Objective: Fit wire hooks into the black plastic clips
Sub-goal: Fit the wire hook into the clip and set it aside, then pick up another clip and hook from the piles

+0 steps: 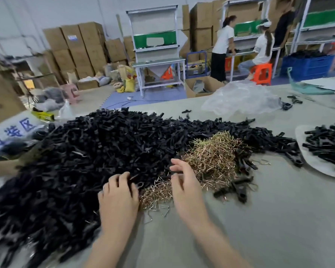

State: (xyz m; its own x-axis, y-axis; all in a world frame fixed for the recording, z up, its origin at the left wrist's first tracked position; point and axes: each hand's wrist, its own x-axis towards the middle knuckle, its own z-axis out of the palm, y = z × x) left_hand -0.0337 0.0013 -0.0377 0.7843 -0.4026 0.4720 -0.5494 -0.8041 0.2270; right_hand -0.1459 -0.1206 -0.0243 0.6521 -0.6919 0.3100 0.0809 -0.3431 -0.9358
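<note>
Heaped black clips (pixel 85 151) lie left of brassy wire hooks (pixel 215 157); left hand (pixel 118 198) curls onto them, grip unclear; right hand (pixel 186 186) hovers, fingers apart.

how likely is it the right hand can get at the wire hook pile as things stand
Probably yes: the right hand is right at the near edge of the wire hook pile, fingers loosely curled, with nothing between them.
</note>
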